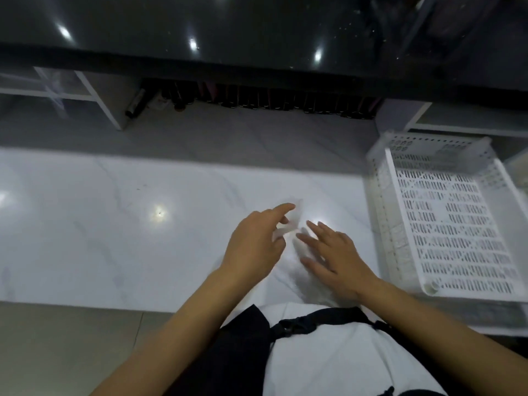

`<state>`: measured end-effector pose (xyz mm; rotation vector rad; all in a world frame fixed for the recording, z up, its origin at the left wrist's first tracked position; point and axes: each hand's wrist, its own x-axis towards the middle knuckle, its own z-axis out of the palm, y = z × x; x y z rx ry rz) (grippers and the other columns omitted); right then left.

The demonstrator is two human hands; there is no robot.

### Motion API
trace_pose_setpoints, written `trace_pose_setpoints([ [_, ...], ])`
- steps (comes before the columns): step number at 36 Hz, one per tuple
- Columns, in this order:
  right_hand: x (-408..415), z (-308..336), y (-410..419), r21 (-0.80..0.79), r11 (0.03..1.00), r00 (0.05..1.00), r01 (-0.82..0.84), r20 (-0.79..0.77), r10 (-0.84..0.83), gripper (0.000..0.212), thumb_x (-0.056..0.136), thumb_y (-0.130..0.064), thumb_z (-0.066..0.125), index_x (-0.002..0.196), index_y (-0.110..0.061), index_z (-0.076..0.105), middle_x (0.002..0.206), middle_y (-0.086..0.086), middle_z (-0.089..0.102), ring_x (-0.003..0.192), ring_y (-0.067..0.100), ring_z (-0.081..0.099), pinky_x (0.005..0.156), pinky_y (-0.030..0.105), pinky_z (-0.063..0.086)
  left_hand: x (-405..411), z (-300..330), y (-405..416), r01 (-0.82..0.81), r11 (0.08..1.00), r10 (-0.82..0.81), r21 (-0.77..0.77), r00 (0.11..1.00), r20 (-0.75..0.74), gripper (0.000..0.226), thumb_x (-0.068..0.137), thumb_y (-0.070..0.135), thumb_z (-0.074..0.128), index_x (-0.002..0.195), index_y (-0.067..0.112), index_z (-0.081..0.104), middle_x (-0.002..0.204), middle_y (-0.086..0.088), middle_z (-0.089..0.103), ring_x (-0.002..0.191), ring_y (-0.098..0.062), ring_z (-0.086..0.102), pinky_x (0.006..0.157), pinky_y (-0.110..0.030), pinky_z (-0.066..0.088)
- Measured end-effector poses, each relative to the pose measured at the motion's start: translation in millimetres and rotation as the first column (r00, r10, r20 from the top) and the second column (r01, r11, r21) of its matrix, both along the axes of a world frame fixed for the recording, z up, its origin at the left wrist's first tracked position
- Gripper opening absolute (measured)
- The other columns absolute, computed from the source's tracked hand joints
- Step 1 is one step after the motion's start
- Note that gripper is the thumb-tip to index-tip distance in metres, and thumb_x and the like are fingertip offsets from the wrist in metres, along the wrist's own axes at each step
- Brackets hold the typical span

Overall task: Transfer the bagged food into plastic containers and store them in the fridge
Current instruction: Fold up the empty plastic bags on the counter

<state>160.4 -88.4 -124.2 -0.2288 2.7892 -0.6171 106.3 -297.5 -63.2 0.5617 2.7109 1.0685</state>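
White marble tabletop [120, 224] fills the middle band of the frame. White slotted basket [445, 221] at right, cut off by the right edge, long axis running near to far. Left hand [255, 241] at centre, index finger stretched toward upper right, grip pinching a thin clear plastic bag [291, 224]. Right hand [334, 252] just beside it, fingers straight and spread, grip wide, flat over the bag's lower part. Bag lies at frame centre, nearly see-through, blurred; outline, long axis and contents hard to make out.
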Motion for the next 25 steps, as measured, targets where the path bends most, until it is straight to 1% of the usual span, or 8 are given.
trace_pose_setpoints([
  [4,9,1,21,-0.231,0.929,0.953,0.289,-0.02,-0.302,0.068,0.092,-0.072,0.025,0.148,-0.036,0.04,0.161,-0.014,0.025,0.149,0.005,0.019,0.121,0.046,0.022,4,-13,8,0.134,0.989,-0.133,-0.056,0.991,0.009,0.059,0.089,0.01,0.059,0.143,0.032,0.049,0.123,0.013,0.066,0.111,-0.016,0.055,0.1,-0.033,0.041],
  [9,1,17,9,-0.406,0.839,0.914,0.363,-0.021,-0.405,0.055,0.1,-0.06,0.034,0.148,-0.034,0.042,0.161,-0.015,0.026,0.146,-0.002,0.021,0.121,0.038,0.024,8,-43,15,0.389,0.901,-0.357,-0.191,0.916,0.184,0.059,0.088,0.039,0.066,0.144,0.034,0.048,0.136,0.011,0.06,0.129,-0.017,0.049,0.113,-0.039,0.031],
  [12,-1,14,-2,-0.265,0.922,0.946,0.281,-0.087,-0.313,0.061,0.098,-0.06,0.023,0.152,-0.034,0.034,0.164,-0.01,0.021,0.151,0.007,0.013,0.122,0.041,0.015,6,-47,9,0.438,0.898,-0.41,-0.04,0.867,0.285,0.058,0.088,0.04,0.071,0.142,0.028,0.053,0.144,0.01,0.056,0.133,-0.008,0.047,0.116,-0.032,0.032],
  [15,5,3,-10,-0.027,0.98,0.979,0.195,-0.046,-0.196,0.069,0.094,-0.062,0.009,0.157,-0.035,0.017,0.167,-0.009,0.006,0.153,0.012,-0.003,0.123,0.045,0.003,-2,-40,3,0.209,0.966,-0.247,0.15,0.918,0.31,0.037,0.097,0.017,0.06,0.133,0.026,0.062,0.132,0.012,0.064,0.119,-0.002,0.058,0.105,-0.02,0.043],
  [18,11,-11,-12,0.174,0.978,0.991,0.118,0.038,-0.127,0.065,0.099,-0.058,0.012,0.158,-0.033,0.0,0.166,-0.008,-0.009,0.152,0.017,-0.017,0.121,0.049,-0.007,-10,-39,4,-0.058,0.974,-0.002,0.217,0.963,0.268,0.035,0.097,0.002,0.051,0.116,0.025,0.07,0.112,0.013,0.069,0.104,-0.002,0.065,0.093,-0.018,0.05],
  [21,12,-22,-8,0.257,0.963,0.995,0.083,0.03,-0.093,0.064,0.102,-0.055,0.012,0.157,-0.032,-0.01,0.166,-0.009,-0.015,0.15,0.018,-0.023,0.119,0.051,-0.014,-13,-46,10,-0.017,0.993,0.005,0.121,0.995,0.103,0.034,0.098,0.003,0.048,0.12,0.019,0.069,0.119,0.006,0.069,0.11,-0.008,0.063,0.099,-0.021,0.045],
  [23,12,-27,-5,0.278,0.958,0.996,0.076,0.014,-0.084,0.065,0.101,-0.058,0.008,0.156,-0.033,-0.014,0.165,-0.01,-0.018,0.149,0.016,-0.026,0.119,0.051,-0.016,-13,-62,16,0.141,0.989,-0.145,-0.048,0.984,-0.102,0.036,0.098,0.007,0.05,0.129,0.015,0.065,0.133,-0.002,0.065,0.126,-0.02,0.056,0.108,-0.025,0.037],
  [25,12,-30,-3,0.286,0.955,0.997,0.077,-0.002,-0.079,0.067,0.1,-0.06,0.007,0.156,-0.031,-0.014,0.165,-0.01,-0.019,0.149,0.015,-0.027,0.119,0.051,-0.015,-10,-81,20,0.247,0.934,-0.3,-0.256,0.934,-0.193,0.043,0.101,0.018,0.048,0.145,0.015,0.051,0.153,-0.007,0.047,0.145,-0.027,0.038,0.12,-0.034,0.025],
])
